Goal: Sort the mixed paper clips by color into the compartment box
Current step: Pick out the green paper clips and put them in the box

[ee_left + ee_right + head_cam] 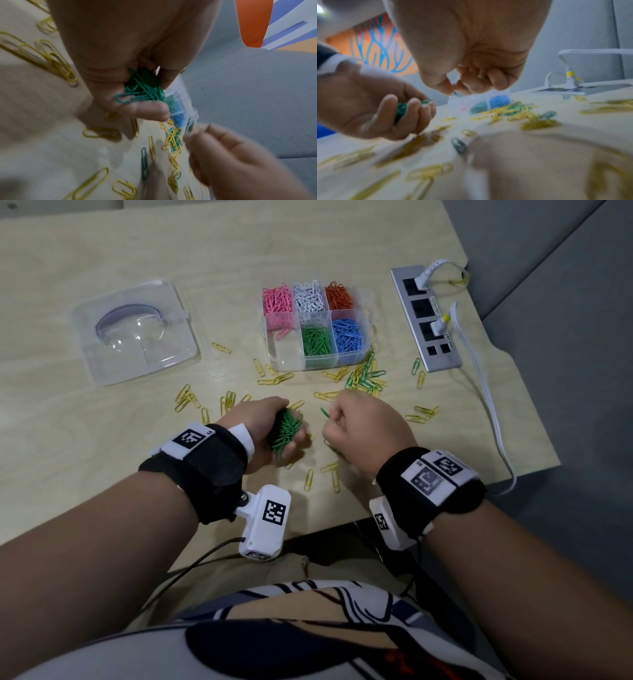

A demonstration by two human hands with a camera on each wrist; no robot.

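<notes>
Cupping a thick bunch of green paper clips (286, 431) in curled fingers, the left hand (265, 429) hovers just above the pale wooden table (102, 419), palm turned up and toward the right. Just beside it, the right hand (363, 428) is bunched into a loose fist, thumb and forefinger pinching a single green paper clip (324, 413) whose tip pokes out toward the left hand; the right wrist view shows the same pinch, though blurred. Farther back on the table stands the clear plastic six-compartment box (365, 337): pink clips (276, 300), white clips (309, 296) and orange clips (339, 295) fill the back row, and green clips (315, 342) and blue clips (347, 335) fill the middle and right front compartments. The front left compartment holds only a few pink ones at its back edge. Loose yellow paper clips (186, 400) lie scattered across the table between the box and the hands, with a tangled heap of yellow and green clips (366, 378) close to the box's front right corner. To the left of the box lies its clear plastic lid (137, 332). To the right a silver power strip (424, 320) carries white plugged-in cables (479, 361)
</notes>
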